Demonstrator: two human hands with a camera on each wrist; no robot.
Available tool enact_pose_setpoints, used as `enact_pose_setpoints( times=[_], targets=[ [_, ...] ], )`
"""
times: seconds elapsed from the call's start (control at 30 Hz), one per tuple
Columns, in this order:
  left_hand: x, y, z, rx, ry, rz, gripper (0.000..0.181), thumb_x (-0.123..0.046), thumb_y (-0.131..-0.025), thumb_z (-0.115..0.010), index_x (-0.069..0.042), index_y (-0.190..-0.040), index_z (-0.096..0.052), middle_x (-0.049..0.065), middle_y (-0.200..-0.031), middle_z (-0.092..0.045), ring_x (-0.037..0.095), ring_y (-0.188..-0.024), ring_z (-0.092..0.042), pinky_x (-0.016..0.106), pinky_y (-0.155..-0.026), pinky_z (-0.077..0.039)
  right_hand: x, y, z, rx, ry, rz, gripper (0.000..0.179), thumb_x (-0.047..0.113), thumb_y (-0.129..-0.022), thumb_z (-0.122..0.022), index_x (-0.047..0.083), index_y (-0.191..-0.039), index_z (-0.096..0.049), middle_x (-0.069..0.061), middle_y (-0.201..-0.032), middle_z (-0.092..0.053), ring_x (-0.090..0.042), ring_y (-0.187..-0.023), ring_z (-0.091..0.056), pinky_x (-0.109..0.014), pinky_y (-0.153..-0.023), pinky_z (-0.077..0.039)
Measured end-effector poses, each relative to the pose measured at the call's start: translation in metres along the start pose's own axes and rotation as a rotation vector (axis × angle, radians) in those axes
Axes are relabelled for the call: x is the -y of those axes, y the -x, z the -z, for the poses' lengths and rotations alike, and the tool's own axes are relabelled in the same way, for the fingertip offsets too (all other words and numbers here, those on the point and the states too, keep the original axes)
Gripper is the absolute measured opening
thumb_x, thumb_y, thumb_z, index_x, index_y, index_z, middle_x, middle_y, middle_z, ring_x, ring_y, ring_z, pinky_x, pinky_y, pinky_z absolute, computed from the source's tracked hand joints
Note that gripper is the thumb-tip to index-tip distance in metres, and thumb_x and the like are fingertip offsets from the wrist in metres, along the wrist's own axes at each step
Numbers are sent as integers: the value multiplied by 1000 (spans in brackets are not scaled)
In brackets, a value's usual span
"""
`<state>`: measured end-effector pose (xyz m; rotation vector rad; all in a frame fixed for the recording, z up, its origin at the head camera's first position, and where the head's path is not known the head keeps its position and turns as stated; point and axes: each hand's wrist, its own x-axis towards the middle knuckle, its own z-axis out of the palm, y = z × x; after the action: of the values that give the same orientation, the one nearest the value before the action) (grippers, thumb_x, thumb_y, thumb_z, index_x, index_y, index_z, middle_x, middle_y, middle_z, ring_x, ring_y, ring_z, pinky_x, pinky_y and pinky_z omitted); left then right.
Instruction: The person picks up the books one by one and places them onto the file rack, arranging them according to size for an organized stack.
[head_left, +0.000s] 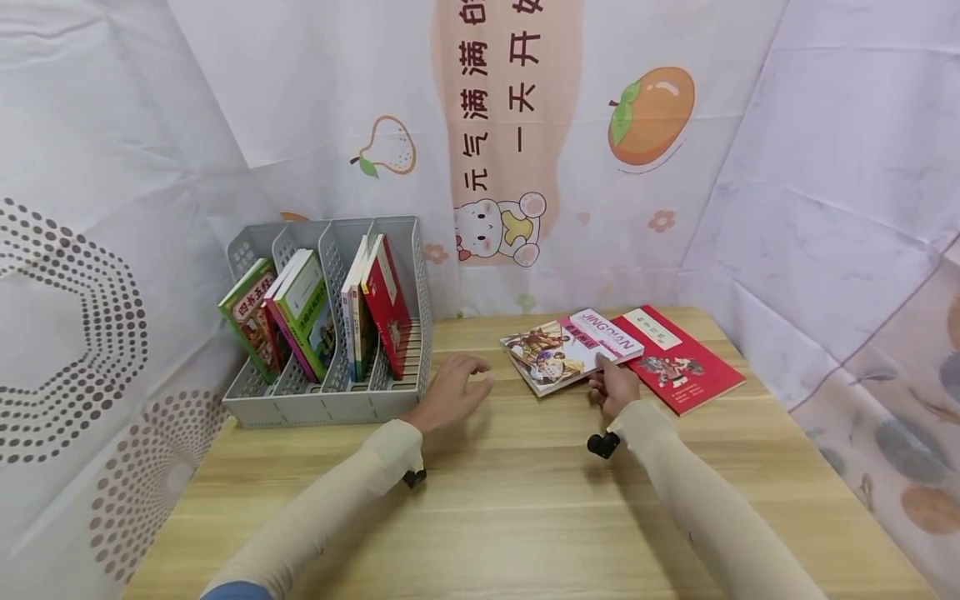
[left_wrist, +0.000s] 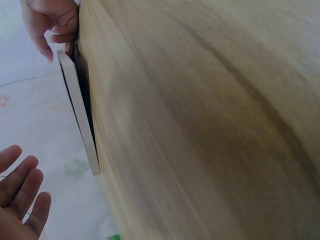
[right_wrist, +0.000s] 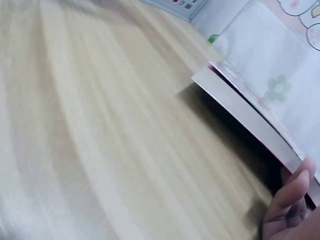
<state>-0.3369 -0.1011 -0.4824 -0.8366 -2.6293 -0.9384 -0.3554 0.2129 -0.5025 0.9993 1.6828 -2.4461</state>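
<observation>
My right hand [head_left: 617,388] pinches the near edge of a white paperback book [head_left: 551,354] with a colourful illustrated cover and "JINGDIAN" lettering. In the right wrist view the thumb and fingers [right_wrist: 290,197] hold that book [right_wrist: 245,117], its page edge tilted up with a shadow beneath. A red book [head_left: 686,367] lies flat just behind and to the right, partly covered by the white one. My left hand [head_left: 455,392] hovers beside the grey rack's right end, holding nothing; its fingers look loosely spread in the left wrist view, apart from the book [left_wrist: 80,112].
The grey divided book rack [head_left: 315,410] stands at the table's back left. Several books lean in its slots, among them a green one [head_left: 303,312] and a red one [head_left: 388,304]. A printed curtain [head_left: 337,100] hangs behind the wooden table [head_left: 510,517].
</observation>
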Motion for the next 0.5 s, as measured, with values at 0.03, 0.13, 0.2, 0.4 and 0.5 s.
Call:
enact_pose_setpoints(
  times=[0.03, 0.13, 0.2, 0.4, 0.5],
  targets=[
    [0, 0, 0, -1, 4, 5, 36, -37, -104, -60, -7, -123, -69, 6, -121, -67, 24, -120, -57, 44, -103, -44, 0, 0, -1, 10, 17, 5, 34, 36, -103, -63, 7, -118, -59, -1, -73, -63, -5, -52, -53, -21, -47, -44],
    [0, 1, -1, 1, 8, 22, 36, -36, -104, -61, -7, -122, -69, 6, -122, -67, 23, -119, -57, 43, -103, -45, -2, 2, -3, 39, 65, -1, 36, 39, -104, -60, 4, -112, -59, -1, -72, -63, -3, -52, -48, -20, -47, -41],
    [0, 3, -2, 9, 6, 26, 34, -36, -103, -61, -8, -121, -69, 5, -121, -67, 23, -117, -57, 43, -102, -45, -5, 4, -4, 55, 94, -14, 33, 36, -107, -55, 3, -111, -57, -2, -70, -60, -4, -52, -47, -21, -47, -40],
    [-3, 1, -4, 16, 36, -3, 35, -35, -104, -60, -6, -121, -69, 6, -119, -65, 22, -112, -59, 42, -97, -48, -7, 2, 4, 76, 104, 52, 22, 26, -111, -48, 4, -112, -52, 0, -63, -49, -8, -50, -46, -25, -45, -39],
    [-4, -2, -3, 10, 50, 11, 31, -33, -104, -61, -8, -120, -69, 5, -119, -65, 21, -111, -59, 41, -96, -48, 0, -3, 11, 112, 171, 115, 23, 25, -112, -44, 4, -118, -50, 2, -58, -48, -7, -46, -45, -25, -43, -38]
  ],
)
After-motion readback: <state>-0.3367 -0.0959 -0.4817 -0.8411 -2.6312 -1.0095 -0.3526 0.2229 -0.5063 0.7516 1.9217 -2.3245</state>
